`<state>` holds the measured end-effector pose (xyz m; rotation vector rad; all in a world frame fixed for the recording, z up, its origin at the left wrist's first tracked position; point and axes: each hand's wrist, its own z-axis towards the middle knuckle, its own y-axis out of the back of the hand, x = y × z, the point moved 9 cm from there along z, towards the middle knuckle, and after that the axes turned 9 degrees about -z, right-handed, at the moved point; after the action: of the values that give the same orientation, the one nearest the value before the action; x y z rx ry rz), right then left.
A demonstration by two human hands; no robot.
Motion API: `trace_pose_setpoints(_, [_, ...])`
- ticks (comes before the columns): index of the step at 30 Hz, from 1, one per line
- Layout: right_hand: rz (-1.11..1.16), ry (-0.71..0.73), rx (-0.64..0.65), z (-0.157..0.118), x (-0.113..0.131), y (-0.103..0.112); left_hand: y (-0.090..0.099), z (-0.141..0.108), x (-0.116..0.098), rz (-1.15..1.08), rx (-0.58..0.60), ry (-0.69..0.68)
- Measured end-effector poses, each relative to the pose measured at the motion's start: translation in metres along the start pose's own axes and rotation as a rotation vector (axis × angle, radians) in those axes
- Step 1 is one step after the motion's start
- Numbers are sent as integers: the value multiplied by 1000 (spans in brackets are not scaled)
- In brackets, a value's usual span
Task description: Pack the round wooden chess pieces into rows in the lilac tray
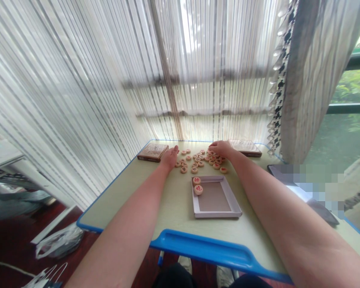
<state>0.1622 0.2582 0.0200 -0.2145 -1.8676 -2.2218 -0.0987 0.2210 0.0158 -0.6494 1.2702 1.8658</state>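
Note:
Round wooden Chinese chess pieces (197, 159) lie loosely spread on the far half of the pale table, some with dark characters and some with red. My left hand (169, 157) is at the left edge of the spread, its fingers stretched out and holding nothing that shows. At the far right of the pieces, my right hand (222, 148) reaches over them with fingers bent down and together; what is under its fingertips is hidden. Nearer to me lies a shallow white box tray (234, 202). Two red-marked pieces (198, 190) sit in its far left corner.
A flat brown box (153, 152) lies beyond my left hand, and another flat box (245, 147) behind my right wrist. A dark flat object (288, 178), partly blurred out, is at the right. The table has a blue edge tray (207, 248). Sheer curtains (198, 80) hang behind.

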Motion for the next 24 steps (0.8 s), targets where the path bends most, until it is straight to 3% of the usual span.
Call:
trace_pose_setpoints(5, [-74,42,28,-5,11,0,0,-2,-4,30,18,11])
trace_pose_setpoints(10, [99,7,-58,-9,14,10,-1,-3,-4,43,45,12])
trace_pose_setpoints(16, [363,21,-180,-24,36,54,-1,-7,-14,166,77,-44])
trace_pose_setpoints(19, [356,58,-137,-47,58,74,-3,-10,-24,234,107,-117])
trace_pose_setpoints(22, [341,64,50,-89,71,69,0,-14,-34,352,60,-201])
trace_pose_setpoints(24, [317,50,68,-122,72,67,5,-18,-39,402,-5,-228])
